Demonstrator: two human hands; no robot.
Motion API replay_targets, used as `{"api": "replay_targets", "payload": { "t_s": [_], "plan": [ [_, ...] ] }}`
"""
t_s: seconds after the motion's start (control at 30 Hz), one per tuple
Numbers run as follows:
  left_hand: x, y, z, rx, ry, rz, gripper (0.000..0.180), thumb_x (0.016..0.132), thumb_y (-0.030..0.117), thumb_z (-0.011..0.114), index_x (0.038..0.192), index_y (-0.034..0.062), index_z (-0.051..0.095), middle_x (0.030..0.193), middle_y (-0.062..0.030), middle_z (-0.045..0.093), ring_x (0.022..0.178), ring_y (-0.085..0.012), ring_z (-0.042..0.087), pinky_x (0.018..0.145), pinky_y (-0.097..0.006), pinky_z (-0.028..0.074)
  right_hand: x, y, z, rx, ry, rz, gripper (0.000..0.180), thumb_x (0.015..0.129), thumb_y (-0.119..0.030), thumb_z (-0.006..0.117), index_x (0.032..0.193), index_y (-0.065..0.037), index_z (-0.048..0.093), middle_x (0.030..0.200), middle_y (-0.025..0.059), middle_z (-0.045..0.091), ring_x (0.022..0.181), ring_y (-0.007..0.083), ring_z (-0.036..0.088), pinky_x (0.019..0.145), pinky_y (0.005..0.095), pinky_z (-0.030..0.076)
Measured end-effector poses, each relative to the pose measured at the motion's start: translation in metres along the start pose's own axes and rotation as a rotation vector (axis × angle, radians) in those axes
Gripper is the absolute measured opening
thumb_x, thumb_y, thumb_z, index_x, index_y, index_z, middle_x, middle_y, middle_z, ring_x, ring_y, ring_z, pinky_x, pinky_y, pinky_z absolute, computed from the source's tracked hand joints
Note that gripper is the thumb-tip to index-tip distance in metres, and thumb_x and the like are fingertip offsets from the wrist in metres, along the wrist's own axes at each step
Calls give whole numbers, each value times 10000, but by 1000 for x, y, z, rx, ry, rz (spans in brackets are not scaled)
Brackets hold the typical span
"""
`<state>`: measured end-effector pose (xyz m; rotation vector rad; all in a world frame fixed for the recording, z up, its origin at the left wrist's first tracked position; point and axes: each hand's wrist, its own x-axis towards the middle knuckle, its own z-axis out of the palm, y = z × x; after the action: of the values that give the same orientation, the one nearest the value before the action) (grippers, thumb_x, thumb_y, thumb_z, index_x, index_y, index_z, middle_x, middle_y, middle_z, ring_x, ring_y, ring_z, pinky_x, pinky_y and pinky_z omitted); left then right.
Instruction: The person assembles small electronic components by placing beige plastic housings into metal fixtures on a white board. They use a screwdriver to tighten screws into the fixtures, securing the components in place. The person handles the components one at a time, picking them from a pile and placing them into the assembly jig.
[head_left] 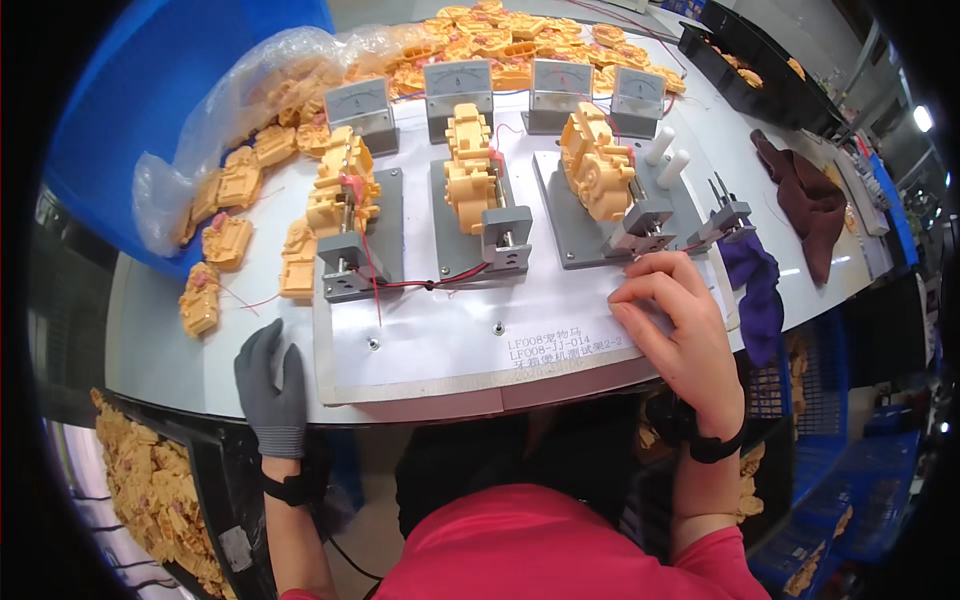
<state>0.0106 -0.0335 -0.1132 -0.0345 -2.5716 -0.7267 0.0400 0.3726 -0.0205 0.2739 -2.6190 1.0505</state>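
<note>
My left hand (272, 385), in a grey glove, rests at the table's near left edge, fingers stretched out, holding nothing. Bare and loosely bent, my right hand (685, 335) hovers over the white sheet beside the right test fixture (575, 245); its fingers are apart and I see nothing in them. Yellow plastic gear housings sit on three grey fixtures: a left housing (340, 185), a middle housing (468, 170) and a right housing (597, 165). Metal clamps stand at their near ends, the right clamp (645, 228) just beyond my right fingertips. Thin red wires run between the fixtures.
Several analog meters (458, 92) stand behind the fixtures. More housings (500, 40) are heaped at the back, with clear plastic wrap (240, 90) at left. A blue bin (130, 120), a black tray (765, 85), a brown cloth (808, 195) and a purple cloth (752, 290) flank the table.
</note>
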Motion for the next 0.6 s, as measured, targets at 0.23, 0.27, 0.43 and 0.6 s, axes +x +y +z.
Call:
{"api": "replay_targets", "payload": {
  "t_s": [0.23, 0.27, 0.43, 0.6],
  "plan": [
    [-2, 2, 2, -53, 30, -65, 310, 912, 46, 617, 1220, 14, 621, 1150, -132, 617, 1063, -249, 596, 954, -345, 470, 4, 0, -8, -33, -107, 42, 114, 865, -43, 679, 972, -2, 681, 1075, 121, 574, 980, 272, 597, 861, 338, 490],
    [-3, 2, 3, -74, 29, -72, 298, 924, 35, 601, 1220, 7, 618, 1144, -133, 614, 1062, -239, 599, 953, -337, 468, 5, 1, -9, -52, -130, 32, 119, 862, -38, 679, 976, -5, 684, 1085, 119, 574, 992, 266, 599, 867, 334, 492],
    [-7, 0, 6, -124, 57, -113, 284, 957, 33, 560, 1234, -2, 613, 1165, -123, 618, 1084, -215, 601, 958, -332, 465, 6, 1, -8, -53, -149, 85, 136, 849, -27, 682, 984, -8, 688, 1085, 111, 590, 1014, 254, 601, 874, 333, 495],
    [-10, -9, 7, -136, 58, -124, 286, 969, 27, 540, 1244, -2, 611, 1194, -109, 632, 1100, -198, 602, 963, -324, 459, 5, 3, -5, -74, -134, 58, 129, 847, -24, 683, 975, -11, 688, 1051, 109, 606, 1005, 256, 600, 868, 331, 491]
  ]
}}
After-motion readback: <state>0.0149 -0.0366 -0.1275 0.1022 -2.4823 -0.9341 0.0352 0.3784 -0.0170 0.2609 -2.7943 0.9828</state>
